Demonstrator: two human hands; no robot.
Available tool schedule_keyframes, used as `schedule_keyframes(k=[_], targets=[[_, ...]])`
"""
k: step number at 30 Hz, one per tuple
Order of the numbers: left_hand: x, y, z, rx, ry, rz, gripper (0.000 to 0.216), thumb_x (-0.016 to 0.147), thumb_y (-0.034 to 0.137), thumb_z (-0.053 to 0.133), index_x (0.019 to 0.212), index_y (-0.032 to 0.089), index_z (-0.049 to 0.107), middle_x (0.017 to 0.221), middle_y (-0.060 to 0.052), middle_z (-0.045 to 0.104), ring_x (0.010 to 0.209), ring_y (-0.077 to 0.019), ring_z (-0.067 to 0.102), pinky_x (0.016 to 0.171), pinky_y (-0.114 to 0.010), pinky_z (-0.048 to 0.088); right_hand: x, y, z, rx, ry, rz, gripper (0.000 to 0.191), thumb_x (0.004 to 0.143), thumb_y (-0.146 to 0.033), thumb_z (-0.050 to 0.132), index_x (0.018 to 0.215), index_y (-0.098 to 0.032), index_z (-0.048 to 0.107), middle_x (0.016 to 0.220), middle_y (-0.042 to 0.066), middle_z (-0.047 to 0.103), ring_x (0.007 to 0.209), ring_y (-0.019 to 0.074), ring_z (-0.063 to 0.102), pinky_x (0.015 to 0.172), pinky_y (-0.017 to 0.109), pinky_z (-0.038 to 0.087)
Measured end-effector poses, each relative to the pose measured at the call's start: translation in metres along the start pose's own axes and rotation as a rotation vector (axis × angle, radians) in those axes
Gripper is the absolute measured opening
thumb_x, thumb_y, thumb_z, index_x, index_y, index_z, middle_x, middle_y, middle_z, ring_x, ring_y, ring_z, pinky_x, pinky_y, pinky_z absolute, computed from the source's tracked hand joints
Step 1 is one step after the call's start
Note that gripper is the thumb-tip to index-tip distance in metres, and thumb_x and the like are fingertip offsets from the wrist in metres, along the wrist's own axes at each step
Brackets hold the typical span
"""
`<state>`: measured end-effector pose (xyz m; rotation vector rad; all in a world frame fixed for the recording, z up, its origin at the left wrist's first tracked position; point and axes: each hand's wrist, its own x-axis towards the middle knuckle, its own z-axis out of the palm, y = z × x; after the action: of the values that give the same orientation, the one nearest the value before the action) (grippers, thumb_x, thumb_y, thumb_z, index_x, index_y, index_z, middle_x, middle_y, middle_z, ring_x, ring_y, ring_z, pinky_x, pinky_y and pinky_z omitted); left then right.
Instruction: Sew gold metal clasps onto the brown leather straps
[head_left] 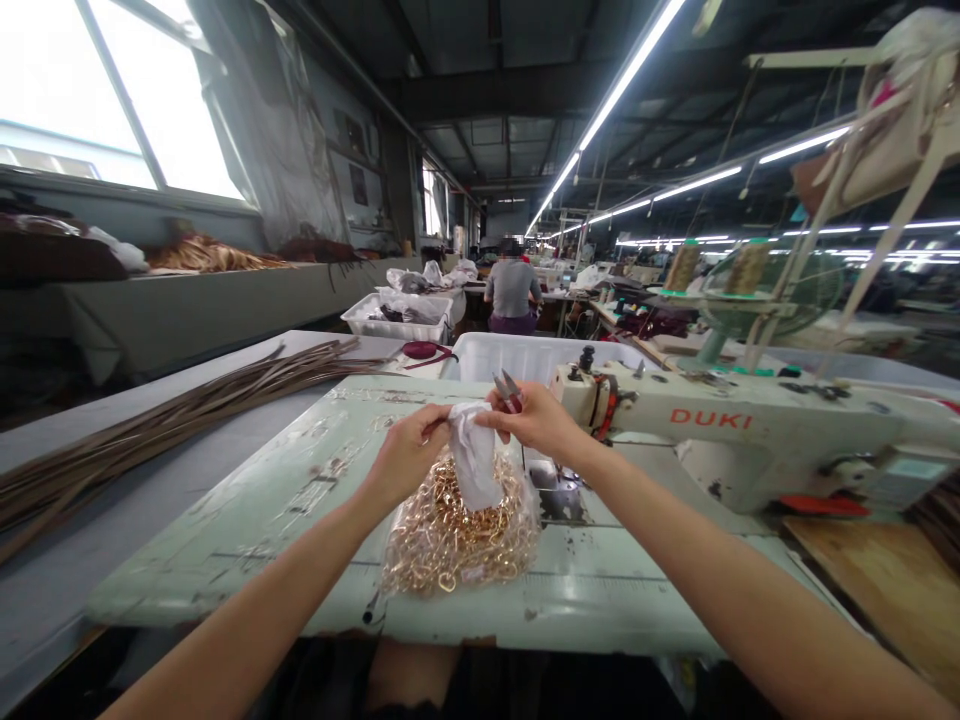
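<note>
My left hand [411, 448] pinches the left upper edge of a crumpled white sheet [474, 465], thin like plastic or tissue. On the other side, my right hand [541, 420] is closed around small thread snips [510, 390], blades pointing up and away. Its fingertips also touch the upper right of the white sheet. Beneath both hands a clear plastic bag [420, 555] full of small gold-coloured metal fittings [454, 535] lies on the pale green sewing table [300, 540]. The sheet hangs down over the fittings and hides some of them.
A DUKI sewing machine [705, 415] stands close on the right. Long brown strips [187, 410] lie on the grey table at left. Behind the table is a white plastic bin [540, 350], with a maroon roll [420, 350] beside it. Farther off sits a person [513, 290], back turned.
</note>
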<state>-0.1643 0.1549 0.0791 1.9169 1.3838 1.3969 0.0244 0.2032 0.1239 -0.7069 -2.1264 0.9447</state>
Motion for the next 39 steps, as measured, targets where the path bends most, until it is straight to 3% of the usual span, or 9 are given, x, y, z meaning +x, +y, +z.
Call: schedule_keyframes(k=[3, 6, 9, 14, 17, 23, 31, 35, 39], targets=[[-0.007, 0.004, 0.005, -0.172, -0.022, -0.070, 0.039, 0.078, 0.031, 0.058, 0.114, 0.019, 0.051, 0.106, -0.005, 0.065, 0.092, -0.0204, 0.063, 0.079, -0.031, 0.049, 0.002, 0.003, 0.009, 0.055, 0.014, 0.022, 0.035, 0.072, -0.050, 0.065, 0.070, -0.017, 0.054, 0.047, -0.005, 0.055, 0.043, 0.0088, 0.047, 0.047, 0.021, 0.033], [-0.016, 0.007, 0.009, -0.115, -0.016, -0.173, 0.049, 0.070, 0.034, 0.070, 0.111, 0.019, 0.047, 0.093, -0.004, 0.068, 0.081, -0.0217, 0.066, 0.069, -0.030, 0.051, 0.002, 0.006, 0.019, 0.069, 0.014, 0.026, 0.037, 0.071, -0.052, 0.065, 0.066, -0.016, 0.055, 0.049, -0.003, 0.057, 0.047, 0.0105, 0.051, 0.049, 0.021, 0.036], [-0.019, 0.007, 0.008, 0.008, 0.000, -0.212, 0.043, 0.068, 0.032, 0.070, 0.103, 0.019, 0.051, 0.081, -0.001, 0.069, 0.071, -0.0209, 0.067, 0.063, -0.029, 0.050, 0.003, 0.009, 0.020, 0.060, 0.018, 0.019, 0.038, 0.071, -0.052, 0.065, 0.064, -0.017, 0.054, 0.049, -0.003, 0.056, 0.046, 0.0101, 0.050, 0.049, 0.021, 0.035], [-0.011, -0.003, 0.004, 0.024, 0.010, -0.117, 0.022, 0.073, 0.032, 0.064, 0.090, 0.018, 0.063, 0.091, -0.002, 0.067, 0.076, -0.0195, 0.064, 0.067, -0.027, 0.048, 0.002, 0.007, 0.006, 0.003, -0.054, -0.021, 0.039, 0.076, -0.052, 0.060, 0.062, -0.017, 0.050, 0.045, -0.005, 0.052, 0.044, 0.0086, 0.046, 0.048, 0.020, 0.033], [-0.007, -0.010, 0.002, -0.131, -0.019, -0.154, 0.026, 0.077, 0.039, 0.061, 0.089, 0.016, 0.065, 0.083, -0.002, 0.067, 0.079, -0.0207, 0.063, 0.070, -0.029, 0.048, -0.003, 0.002, -0.004, -0.117, -0.076, -0.049, 0.037, 0.080, -0.050, 0.057, 0.064, -0.017, 0.049, 0.047, -0.005, 0.053, 0.046, 0.0090, 0.048, 0.050, 0.021, 0.034], [-0.006, -0.015, -0.004, -0.672, -0.057, -0.303, 0.038, 0.080, 0.035, 0.064, 0.112, 0.015, 0.058, 0.103, -0.009, 0.066, 0.088, -0.0194, 0.062, 0.076, -0.028, 0.048, -0.008, 0.001, -0.022, -0.168, -0.083, -0.096, 0.018, 0.085, -0.036, 0.054, 0.078, -0.019, 0.051, 0.053, -0.005, 0.058, 0.051, 0.0129, 0.058, 0.056, 0.023, 0.038], [-0.001, -0.006, 0.004, -0.913, 0.054, -0.258, 0.038, 0.079, 0.027, 0.067, 0.114, 0.016, 0.058, 0.100, -0.009, 0.066, 0.083, -0.0181, 0.063, 0.067, -0.024, 0.051, 0.008, 0.018, 0.002, -0.126, 0.263, -0.004, 0.017, 0.085, -0.037, 0.050, 0.088, -0.022, 0.043, 0.055, -0.006, 0.055, 0.054, 0.0156, 0.060, 0.058, 0.025, 0.040], [-0.005, -0.004, 0.008, -0.904, 0.042, -0.261, 0.033, 0.081, 0.027, 0.065, 0.112, 0.016, 0.059, 0.099, -0.008, 0.065, 0.084, -0.0176, 0.062, 0.067, -0.024, 0.051, 0.005, 0.025, 0.023, -0.276, 0.272, 0.043, 0.040, 0.066, -0.038, 0.068, 0.095, -0.021, 0.046, 0.078, -0.001, 0.060, 0.068, 0.0166, 0.056, 0.059, 0.025, 0.038], [-0.009, -0.006, 0.003, -0.891, 0.093, -0.246, 0.026, 0.080, 0.026, 0.066, 0.103, 0.016, 0.061, 0.097, -0.006, 0.065, 0.084, -0.0157, 0.061, 0.070, -0.023, 0.051, 0.003, 0.031, 0.028, -0.453, 0.278, 0.043, 0.029, 0.064, -0.022, 0.062, 0.090, -0.020, 0.049, 0.082, 0.000, 0.058, 0.073, 0.0171, 0.053, 0.062, 0.026, 0.037]])
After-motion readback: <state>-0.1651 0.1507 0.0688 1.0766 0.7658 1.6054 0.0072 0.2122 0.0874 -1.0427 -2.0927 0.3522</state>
